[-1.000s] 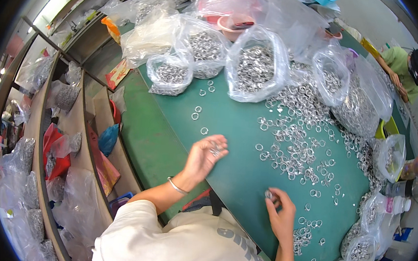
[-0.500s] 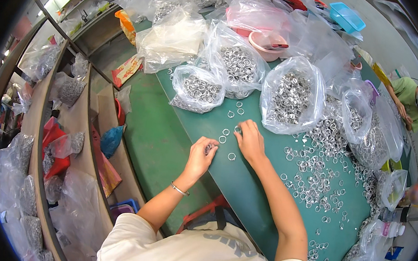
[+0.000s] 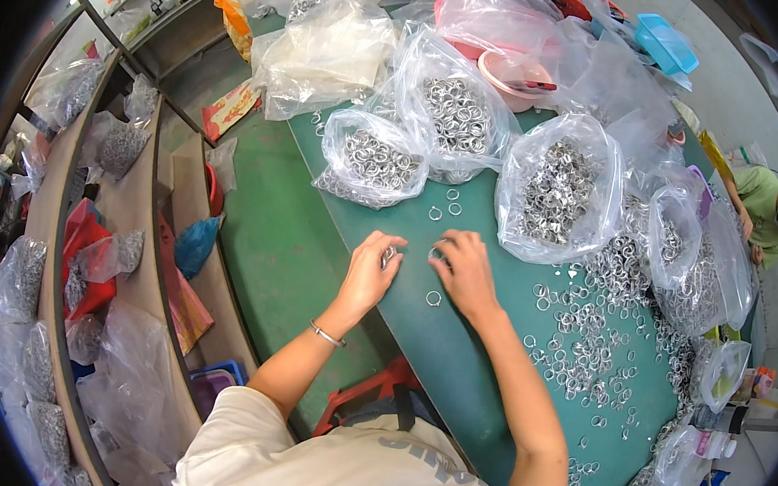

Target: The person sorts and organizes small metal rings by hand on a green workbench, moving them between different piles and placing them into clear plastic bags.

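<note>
The left hand point(image 3: 369, 267) curls around metal rings point(image 3: 390, 256) at the table's point(image 3: 435, 349) left edge; the right hand point(image 3: 467, 272) has fingertips at another ring point(image 3: 434, 255), its grip unclear. A light pinch probably suits such thin loops, clear of the lone ring point(image 3: 434, 299) nearer the person; clear plastic bags point(image 3: 508, 211) line the far edge.

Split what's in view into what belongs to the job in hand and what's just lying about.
In the job, it seems:
left hand, holding rings
right hand
loose rings
ring bags
table

Likely just lying about:
pink bowl
blue basket
orange bag
bottle
</note>
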Tool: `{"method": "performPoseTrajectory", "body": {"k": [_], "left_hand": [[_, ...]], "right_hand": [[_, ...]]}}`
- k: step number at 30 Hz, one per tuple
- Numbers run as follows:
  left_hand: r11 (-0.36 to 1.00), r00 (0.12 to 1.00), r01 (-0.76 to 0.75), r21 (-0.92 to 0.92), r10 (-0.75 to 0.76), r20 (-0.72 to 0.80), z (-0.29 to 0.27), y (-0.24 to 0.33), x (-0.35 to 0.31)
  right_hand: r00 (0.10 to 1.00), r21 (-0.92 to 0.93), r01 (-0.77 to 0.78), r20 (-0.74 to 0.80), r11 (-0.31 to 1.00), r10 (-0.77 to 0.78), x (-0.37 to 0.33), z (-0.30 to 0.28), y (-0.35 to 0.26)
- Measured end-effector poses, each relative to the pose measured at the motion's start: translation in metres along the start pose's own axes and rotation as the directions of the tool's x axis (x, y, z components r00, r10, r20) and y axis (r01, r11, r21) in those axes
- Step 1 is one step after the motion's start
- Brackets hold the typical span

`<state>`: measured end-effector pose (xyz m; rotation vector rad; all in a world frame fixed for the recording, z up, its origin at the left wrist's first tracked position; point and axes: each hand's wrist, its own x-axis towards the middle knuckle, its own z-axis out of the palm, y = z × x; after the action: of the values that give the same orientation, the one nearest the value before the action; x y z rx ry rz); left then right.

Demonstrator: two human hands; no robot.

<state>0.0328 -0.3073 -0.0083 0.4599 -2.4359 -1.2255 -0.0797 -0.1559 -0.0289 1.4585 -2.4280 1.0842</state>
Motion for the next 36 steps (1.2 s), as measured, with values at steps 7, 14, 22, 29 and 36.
{"method": "performPoseTrajectory", "body": {"k": [7, 14, 22, 29, 36], "left_hand": [[0.988, 0.983, -0.140, 0.064, 0.147, -0.107, 0.034, -0.010, 0.058], [0.972, 0.987, -0.162, 0.170, 0.160, 0.027, 0.042, -0.010, 0.062], [0.986, 0.984, -0.131, 0.099, 0.117, 0.132, 0.024, 0.000, 0.039], [0.979, 0.972, -0.183, 0.088, 0.167, 0.164, 0.004, -0.003, 0.029], [0.995, 0.969, -0.100, 0.020, 0.093, 0.231, -0.010, -0.010, 0.028]], "right_hand": [[0.964, -0.090, -0.237, -0.143, 0.967, 0.223, 0.016, 0.002, 0.023], [0.916, -0.436, -0.378, -0.046, 0.817, 0.399, -0.006, -0.005, -0.012], [0.957, 0.018, -0.202, -0.208, 0.979, 0.201, 0.033, 0.014, 0.030], [0.973, 0.134, -0.230, 0.016, 0.964, 0.230, -0.010, -0.015, -0.010], [0.976, 0.105, -0.215, 0.059, 0.971, 0.210, -0.024, -0.021, -0.041]]}}
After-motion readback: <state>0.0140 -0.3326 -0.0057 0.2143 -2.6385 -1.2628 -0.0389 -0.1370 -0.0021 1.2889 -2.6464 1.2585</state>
